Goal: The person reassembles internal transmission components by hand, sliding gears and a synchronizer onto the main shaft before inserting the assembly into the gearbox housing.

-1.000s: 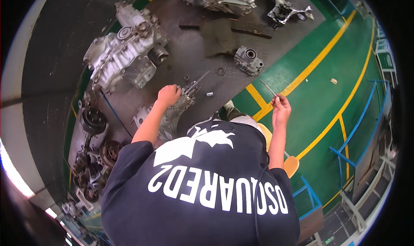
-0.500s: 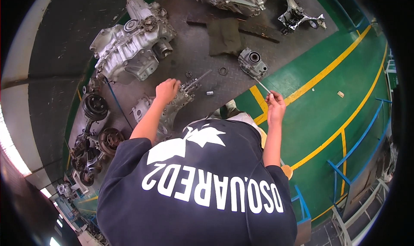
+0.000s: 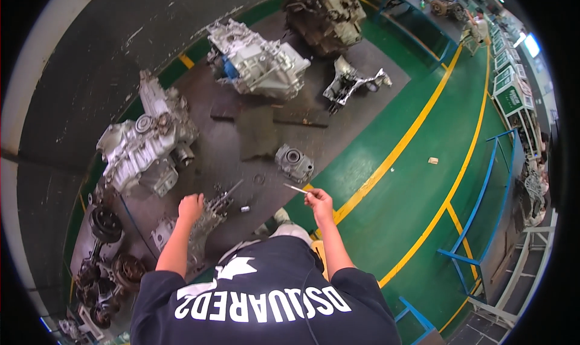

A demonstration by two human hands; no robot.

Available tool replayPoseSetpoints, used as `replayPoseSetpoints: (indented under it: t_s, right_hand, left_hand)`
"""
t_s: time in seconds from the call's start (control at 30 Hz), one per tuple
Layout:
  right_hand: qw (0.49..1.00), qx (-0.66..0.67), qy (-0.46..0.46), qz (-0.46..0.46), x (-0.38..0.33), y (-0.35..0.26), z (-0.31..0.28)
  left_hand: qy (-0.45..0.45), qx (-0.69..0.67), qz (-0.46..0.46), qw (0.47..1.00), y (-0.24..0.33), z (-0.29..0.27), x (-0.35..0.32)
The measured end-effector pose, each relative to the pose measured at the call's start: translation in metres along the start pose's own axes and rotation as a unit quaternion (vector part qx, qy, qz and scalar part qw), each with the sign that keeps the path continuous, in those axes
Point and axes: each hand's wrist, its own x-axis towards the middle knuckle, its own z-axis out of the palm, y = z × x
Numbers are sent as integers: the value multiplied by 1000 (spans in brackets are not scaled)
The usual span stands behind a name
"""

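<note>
My right hand (image 3: 320, 205) pinches a thin metal rod (image 3: 296, 188), whose free end points left, just below a small grey metal housing (image 3: 294, 163) with a round bearing opening. My left hand (image 3: 191, 207) is closed over the near side of a gearbox casing (image 3: 200, 229); whatever its fingers grip is hidden. Slim shafts (image 3: 228, 192) stick out from this casing, to the right of that hand. A short silver cylinder (image 3: 244, 209) and a dark ring (image 3: 259, 179) lie on the dark metal table (image 3: 217, 157) between my hands.
A large silver gearbox (image 3: 148, 142) stands at the left, above axle parts with round drums (image 3: 106, 224). Another transmission (image 3: 260, 61), a brown one (image 3: 326, 19) and an open bracket-like casting (image 3: 353, 84) are farther back. A dark cloth (image 3: 255, 133) lies mid-table. Blue-framed stands (image 3: 483, 200) rise from the green floor.
My view has swung, so the scene sits farther left and lower. The rod in my right hand has turned flatter, its tip pointing left below the small housing. My left hand stays by the casing.
</note>
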Motion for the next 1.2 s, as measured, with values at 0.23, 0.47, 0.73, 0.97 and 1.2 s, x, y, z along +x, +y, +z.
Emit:
replayPoseSetpoints:
  t_s: [0.23,0.47,0.73,0.97,1.2]
  right_hand:
    - [997,-63,-53,3,29,-19,33]
    - [985,-114,-126,7,29,-14,101]
    - [979,-79,-181,58,-21,56,142]
    - [966,-161,-177,101,-62,63,156]
    - [970,-193,-129,71,-81,50,152]
  left_hand:
    - [7,-200,-25,979,1,-12,-15]
    - [46,-148,-10,988,1,-6,-19]
    - [58,-48,20,997,-15,6,-14]
    - [21,-169,14,985,-30,15,-22]
    - [44,-119,6,992,-15,7,-21]
